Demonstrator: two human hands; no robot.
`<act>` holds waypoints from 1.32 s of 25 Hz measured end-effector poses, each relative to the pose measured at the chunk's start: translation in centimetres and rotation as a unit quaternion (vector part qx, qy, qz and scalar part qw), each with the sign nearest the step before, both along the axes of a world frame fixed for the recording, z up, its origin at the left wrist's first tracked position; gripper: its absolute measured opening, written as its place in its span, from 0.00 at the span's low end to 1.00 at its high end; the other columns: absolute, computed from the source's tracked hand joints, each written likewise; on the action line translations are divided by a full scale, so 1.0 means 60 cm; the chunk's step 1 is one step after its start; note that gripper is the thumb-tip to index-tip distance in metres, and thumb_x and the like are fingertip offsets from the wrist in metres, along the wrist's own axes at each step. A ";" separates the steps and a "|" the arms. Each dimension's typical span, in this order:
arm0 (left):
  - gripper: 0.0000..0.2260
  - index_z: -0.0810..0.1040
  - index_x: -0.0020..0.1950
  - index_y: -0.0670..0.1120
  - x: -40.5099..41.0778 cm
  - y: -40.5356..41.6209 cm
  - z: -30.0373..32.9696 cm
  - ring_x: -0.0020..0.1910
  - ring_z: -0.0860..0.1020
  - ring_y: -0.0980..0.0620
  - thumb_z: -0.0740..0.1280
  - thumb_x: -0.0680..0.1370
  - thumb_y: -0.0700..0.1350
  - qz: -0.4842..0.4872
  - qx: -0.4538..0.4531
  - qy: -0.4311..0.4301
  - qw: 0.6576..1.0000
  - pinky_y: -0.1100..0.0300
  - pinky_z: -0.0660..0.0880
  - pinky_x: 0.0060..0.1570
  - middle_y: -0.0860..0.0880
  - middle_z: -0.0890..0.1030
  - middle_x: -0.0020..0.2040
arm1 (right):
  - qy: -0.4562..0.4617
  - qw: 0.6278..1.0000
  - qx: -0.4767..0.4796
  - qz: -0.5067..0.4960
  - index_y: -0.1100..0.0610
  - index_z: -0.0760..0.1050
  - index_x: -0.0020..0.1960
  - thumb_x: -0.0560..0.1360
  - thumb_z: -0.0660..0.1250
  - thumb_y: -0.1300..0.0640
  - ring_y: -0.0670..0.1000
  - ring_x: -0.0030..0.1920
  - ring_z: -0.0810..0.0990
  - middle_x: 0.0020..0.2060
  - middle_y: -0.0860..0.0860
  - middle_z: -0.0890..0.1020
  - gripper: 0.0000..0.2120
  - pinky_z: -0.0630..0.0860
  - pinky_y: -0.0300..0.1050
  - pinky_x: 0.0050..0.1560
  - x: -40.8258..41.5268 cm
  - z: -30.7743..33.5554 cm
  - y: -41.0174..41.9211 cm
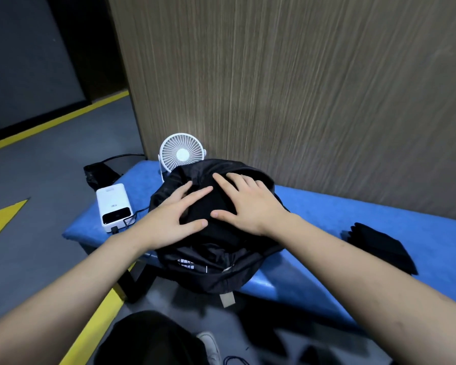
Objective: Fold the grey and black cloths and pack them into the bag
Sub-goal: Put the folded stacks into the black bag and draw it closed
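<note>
Both the left hand (178, 218) and right hand (249, 204) are pressing, fingers spread flat, on the folded black cloth (216, 219) inside the open bag (213, 275) near the bench's (327, 214) left end, ideally pushing evenly downward.

Bag (216, 270) interior hidden under hands

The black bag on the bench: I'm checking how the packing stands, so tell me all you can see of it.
The black bag is soft, slightly shiny fabric, slumped on the blue bench with its mouth open upward. White printed characters and a grey tab show on its near side. A black cloth lies in the opening; the left hand and right hand press flat on it. A white fan stands behind.
</note>
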State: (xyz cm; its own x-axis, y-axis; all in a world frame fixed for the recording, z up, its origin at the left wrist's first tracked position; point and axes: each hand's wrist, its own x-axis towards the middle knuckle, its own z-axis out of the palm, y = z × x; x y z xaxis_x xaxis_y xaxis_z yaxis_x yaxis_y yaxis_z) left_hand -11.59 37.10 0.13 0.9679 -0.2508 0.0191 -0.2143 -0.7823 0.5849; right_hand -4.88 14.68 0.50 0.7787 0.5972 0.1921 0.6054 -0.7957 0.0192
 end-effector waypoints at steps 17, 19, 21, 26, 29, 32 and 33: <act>0.23 0.71 0.71 0.56 -0.041 -0.334 0.021 0.71 0.65 0.54 0.63 0.77 0.61 -0.128 0.125 -0.273 0.945 0.59 0.60 0.68 0.56 0.70 0.70 | -0.004 0.991 -0.030 -0.127 0.50 0.61 0.78 0.73 0.42 0.28 0.55 0.76 0.62 0.74 0.52 0.68 0.41 0.58 0.50 0.74 -0.181 0.032 -0.425; 0.23 0.70 0.73 0.55 -0.040 -0.405 0.002 0.70 0.65 0.53 0.63 0.78 0.60 -0.153 0.110 -0.259 0.947 0.57 0.61 0.69 0.55 0.69 0.70 | 0.015 0.986 -0.017 -0.163 0.50 0.60 0.79 0.72 0.42 0.25 0.55 0.75 0.62 0.74 0.52 0.67 0.44 0.58 0.50 0.74 -0.197 0.017 -0.478; 0.25 0.67 0.74 0.55 -0.035 -0.471 -0.019 0.70 0.65 0.53 0.61 0.79 0.60 -0.164 0.087 -0.225 0.957 0.53 0.64 0.70 0.56 0.68 0.71 | 0.039 0.982 0.000 -0.185 0.50 0.58 0.79 0.68 0.39 0.20 0.55 0.77 0.60 0.76 0.52 0.64 0.50 0.58 0.51 0.75 -0.207 -0.004 -0.518; 0.25 0.62 0.78 0.55 0.008 -0.571 -0.077 0.76 0.60 0.53 0.56 0.82 0.59 -0.127 0.005 -0.106 0.986 0.49 0.61 0.74 0.56 0.62 0.78 | 0.113 0.971 0.035 -0.206 0.49 0.46 0.82 0.61 0.44 0.16 0.55 0.81 0.46 0.81 0.53 0.48 0.58 0.51 0.54 0.78 -0.193 -0.056 -0.555; 0.23 0.57 0.79 0.60 0.031 -0.585 -0.108 0.79 0.54 0.54 0.52 0.83 0.59 -0.106 0.010 -0.068 0.992 0.48 0.56 0.76 0.58 0.55 0.81 | 0.143 0.968 0.053 -0.197 0.47 0.42 0.82 0.60 0.51 0.18 0.55 0.81 0.43 0.81 0.51 0.42 0.59 0.50 0.56 0.79 -0.160 -0.076 -0.543; 0.23 0.55 0.79 0.63 0.033 -0.578 -0.123 0.80 0.53 0.52 0.50 0.84 0.60 -0.105 0.019 -0.029 0.994 0.48 0.55 0.77 0.57 0.51 0.82 | 0.177 0.965 0.089 -0.175 0.45 0.42 0.82 0.62 0.62 0.20 0.54 0.81 0.49 0.81 0.51 0.44 0.58 0.55 0.58 0.78 -0.141 -0.100 -0.528; 0.23 0.55 0.79 0.64 0.033 -0.575 -0.124 0.80 0.54 0.50 0.50 0.83 0.60 -0.100 0.023 -0.016 0.995 0.48 0.55 0.76 0.55 0.51 0.82 | 0.184 0.963 0.102 -0.167 0.45 0.42 0.81 0.64 0.66 0.24 0.54 0.80 0.52 0.81 0.51 0.45 0.58 0.56 0.57 0.78 -0.138 -0.108 -0.526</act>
